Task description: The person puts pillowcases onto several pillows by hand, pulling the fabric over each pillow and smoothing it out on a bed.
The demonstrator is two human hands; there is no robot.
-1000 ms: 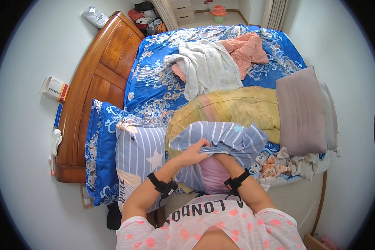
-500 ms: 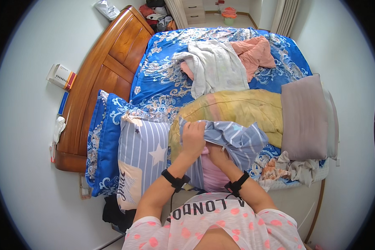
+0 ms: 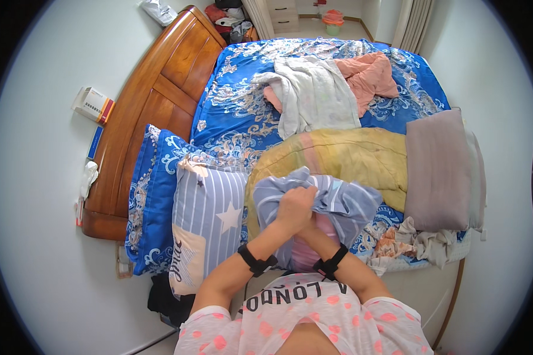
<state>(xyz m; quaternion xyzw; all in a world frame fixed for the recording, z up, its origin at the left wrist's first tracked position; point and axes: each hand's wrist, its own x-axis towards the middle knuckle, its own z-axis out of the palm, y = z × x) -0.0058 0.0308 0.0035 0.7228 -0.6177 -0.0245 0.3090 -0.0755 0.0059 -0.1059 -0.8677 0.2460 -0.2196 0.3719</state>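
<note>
A blue-grey striped pillowcase [image 3: 352, 204] lies bunched in front of me, with a smooth pink pillow [image 3: 307, 253] showing through its opening. My left hand [image 3: 296, 207] is closed on the pillowcase fabric near the opening. Behind it, my right hand [image 3: 309, 231] reaches in at the opening, crossed by the left wrist; its fingers are hidden by cloth and the left hand. To the left, a matching striped pillow [image 3: 213, 219] with a star leans against blue patterned pillows [image 3: 154, 204].
A yellow quilt [image 3: 349, 154] lies just beyond my hands. A grey-mauve cushion [image 3: 437, 171] stands at the right, with crumpled cloths [image 3: 432, 244] near it. Farther off, a pale blanket [image 3: 314, 94] and a salmon cover [image 3: 370, 77] lie on the blue bedsheet [image 3: 237, 112]. A wooden headboard [image 3: 154, 112] rises at left.
My left hand has moved right and slightly down, now overlapping the right hand. The pillowcase's opening has shifted and the right hand's fingers have gone out of sight.
</note>
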